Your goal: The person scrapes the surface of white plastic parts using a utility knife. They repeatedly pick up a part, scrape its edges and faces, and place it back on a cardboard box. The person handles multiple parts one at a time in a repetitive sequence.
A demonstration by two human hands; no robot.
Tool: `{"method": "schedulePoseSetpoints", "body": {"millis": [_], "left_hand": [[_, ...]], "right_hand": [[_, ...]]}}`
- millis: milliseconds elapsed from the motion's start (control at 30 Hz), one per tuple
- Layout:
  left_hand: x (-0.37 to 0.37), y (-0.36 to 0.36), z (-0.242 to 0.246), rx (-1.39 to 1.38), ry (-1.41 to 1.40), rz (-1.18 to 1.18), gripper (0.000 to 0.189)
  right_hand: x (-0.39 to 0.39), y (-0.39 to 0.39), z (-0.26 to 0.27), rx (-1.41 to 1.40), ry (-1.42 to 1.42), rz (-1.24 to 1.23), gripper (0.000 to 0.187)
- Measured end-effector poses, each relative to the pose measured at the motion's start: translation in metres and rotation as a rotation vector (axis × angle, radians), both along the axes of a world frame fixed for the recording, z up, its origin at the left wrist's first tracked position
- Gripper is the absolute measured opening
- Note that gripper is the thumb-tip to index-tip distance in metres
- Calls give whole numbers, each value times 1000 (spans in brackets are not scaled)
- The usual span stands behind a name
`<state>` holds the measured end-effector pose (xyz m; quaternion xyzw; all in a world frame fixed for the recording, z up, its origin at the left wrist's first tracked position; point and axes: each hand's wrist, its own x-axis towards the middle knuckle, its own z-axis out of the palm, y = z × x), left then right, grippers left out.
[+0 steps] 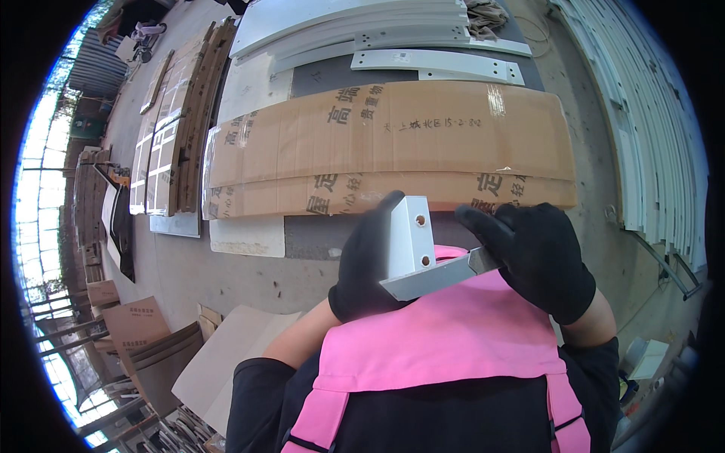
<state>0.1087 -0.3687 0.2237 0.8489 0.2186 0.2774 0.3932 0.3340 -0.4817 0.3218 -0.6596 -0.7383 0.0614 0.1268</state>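
My left hand point(365, 260), in a black glove, grips a short white block point(410, 233) with two round holes in its face. The holes have brownish rims. My right hand point(529, 255), also gloved in black, is closed around the end of a flat grey blade-like tool point(439, 276); its handle is hidden in the fist. The tool lies across the lower end of the block, close in front of my pink apron point(447, 334). Whether the two touch, I cannot tell. Just beyond my hands lies a long taped cardboard carton point(391, 136) bearing printed and handwritten writing.
White drilled panels point(436, 63) are stacked behind the carton, with a crumpled cloth point(486, 18) on top. Long white slats point(651, 141) line the right side. Wrapped flat packs point(170, 136) stand at left. Loose cardboard sheets point(232, 357) lean at lower left over the concrete floor point(249, 283).
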Motion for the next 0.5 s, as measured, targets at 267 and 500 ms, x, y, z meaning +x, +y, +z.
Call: {"method": "schedulePoseSetpoints", "body": {"millis": [267, 500], "left_hand": [[0, -3, -10, 19, 22, 6, 89], [3, -4, 4, 62, 12, 0, 92]], "right_hand": [[1, 1, -4, 47, 12, 27, 42], [11, -5, -6, 108, -7, -44, 39]]}}
